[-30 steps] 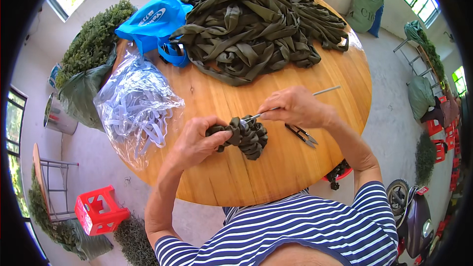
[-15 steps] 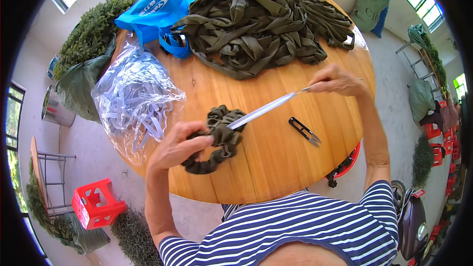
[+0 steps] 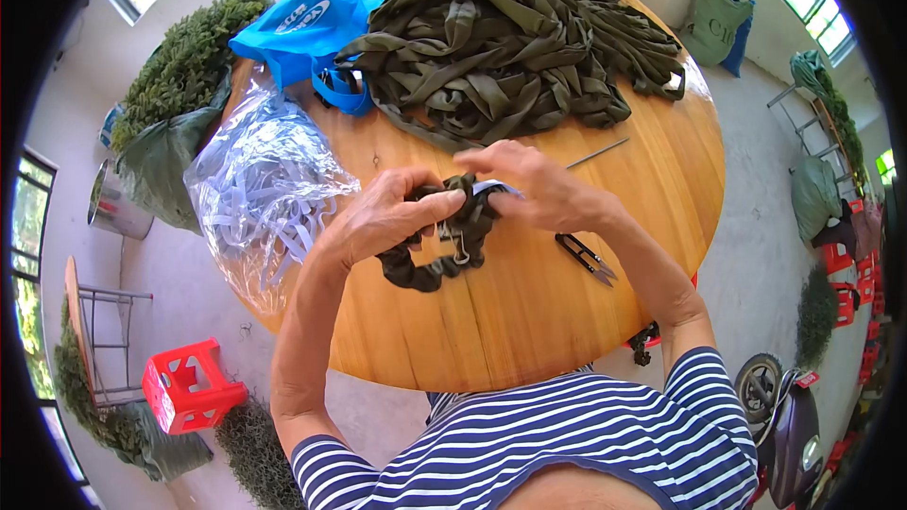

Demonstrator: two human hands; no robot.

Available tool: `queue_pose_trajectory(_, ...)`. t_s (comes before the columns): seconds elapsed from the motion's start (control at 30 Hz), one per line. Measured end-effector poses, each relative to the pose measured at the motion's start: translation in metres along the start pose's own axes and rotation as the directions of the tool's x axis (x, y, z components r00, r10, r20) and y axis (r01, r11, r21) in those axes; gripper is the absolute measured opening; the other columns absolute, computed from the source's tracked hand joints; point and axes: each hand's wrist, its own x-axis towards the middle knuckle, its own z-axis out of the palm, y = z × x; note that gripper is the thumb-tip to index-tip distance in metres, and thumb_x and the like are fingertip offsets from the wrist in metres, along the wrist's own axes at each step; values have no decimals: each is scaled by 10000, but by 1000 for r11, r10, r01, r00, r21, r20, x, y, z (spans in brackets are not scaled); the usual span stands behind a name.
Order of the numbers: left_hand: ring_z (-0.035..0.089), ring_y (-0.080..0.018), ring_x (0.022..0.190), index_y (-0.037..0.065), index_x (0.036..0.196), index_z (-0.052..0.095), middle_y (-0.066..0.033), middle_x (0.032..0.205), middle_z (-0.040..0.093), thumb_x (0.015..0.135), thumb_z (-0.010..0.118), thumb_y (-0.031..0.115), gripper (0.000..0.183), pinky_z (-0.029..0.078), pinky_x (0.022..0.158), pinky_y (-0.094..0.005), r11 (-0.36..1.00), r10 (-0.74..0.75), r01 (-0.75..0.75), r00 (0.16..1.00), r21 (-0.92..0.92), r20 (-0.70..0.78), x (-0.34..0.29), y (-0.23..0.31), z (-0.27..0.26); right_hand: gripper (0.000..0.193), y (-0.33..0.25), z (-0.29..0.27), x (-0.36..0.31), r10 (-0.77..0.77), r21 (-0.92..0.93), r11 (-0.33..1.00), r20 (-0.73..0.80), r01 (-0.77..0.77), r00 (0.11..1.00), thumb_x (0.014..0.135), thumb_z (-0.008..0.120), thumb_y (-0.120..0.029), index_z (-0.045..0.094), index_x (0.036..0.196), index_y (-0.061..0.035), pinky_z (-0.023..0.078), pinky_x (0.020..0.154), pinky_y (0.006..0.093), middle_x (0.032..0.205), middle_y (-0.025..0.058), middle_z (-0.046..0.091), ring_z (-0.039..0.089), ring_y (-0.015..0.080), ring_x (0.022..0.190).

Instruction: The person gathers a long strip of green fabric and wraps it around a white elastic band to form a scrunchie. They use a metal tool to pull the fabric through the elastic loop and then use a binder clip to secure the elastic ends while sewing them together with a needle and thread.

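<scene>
My left hand (image 3: 383, 217) and my right hand (image 3: 539, 191) both grip a gathered, ruffled loop of olive-green fabric strap (image 3: 436, 260) above the round wooden table (image 3: 510, 321). A pale elastic band runs inside the ruffle, and its end shows by my right fingers. A metal rod (image 3: 597, 153) lies on the table behind my right hand. Small black thread snips (image 3: 586, 258) lie on the wood just right of my right wrist.
A big heap of olive straps (image 3: 510, 38) covers the far table. A blue bag (image 3: 307, 28) and a clear plastic bag of white elastic bands (image 3: 260, 189) sit at the left. A red stool (image 3: 189, 387), green bushes and a scooter stand on the floor.
My right hand, which had pulled the rod and pale band out to the right, has come back to the ruffle. The rod now lies on the table. The ruffle sits higher, between both hands.
</scene>
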Motion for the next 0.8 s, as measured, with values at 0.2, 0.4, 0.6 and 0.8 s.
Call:
queue_pose_trajectory(0.2,547,-144,768,65,1409,-21,-122,921,555,661,616,-19,986,448,668,-254,917,311,-289,950,-276,38,1,-19,-4,598,-30,28,20,-171,-255,960,-208,115,963,695,633,-94,420,1254,-94,215,1001,466,958,96,603,510,234,1026)
queue_pose_trajectory(0.4,549,-111,732,46,1405,13,-76,842,568,686,596,-52,931,458,662,-239,989,145,-148,985,-30,-90,-1,-26,-8,171,-9,48,27,-229,-434,898,-311,76,922,702,626,-134,617,862,-75,210,995,514,742,44,621,585,189,846)
queue_pose_trajectory(0.6,557,-102,661,-41,1255,374,-63,740,593,695,560,-1,592,442,597,-234,961,247,-267,948,-77,-199,-12,-69,7,167,16,20,22,62,-362,896,-468,-255,882,735,584,-185,624,850,-71,215,996,499,730,76,613,588,239,793)
queue_pose_trajectory(0.8,555,-187,593,21,1336,263,-98,675,572,685,518,2,699,438,559,-317,941,338,-303,864,150,-372,-13,-28,18,530,-21,22,25,-29,-285,958,-242,-43,970,679,621,-130,470,1187,-104,202,1019,480,964,95,601,552,230,968)
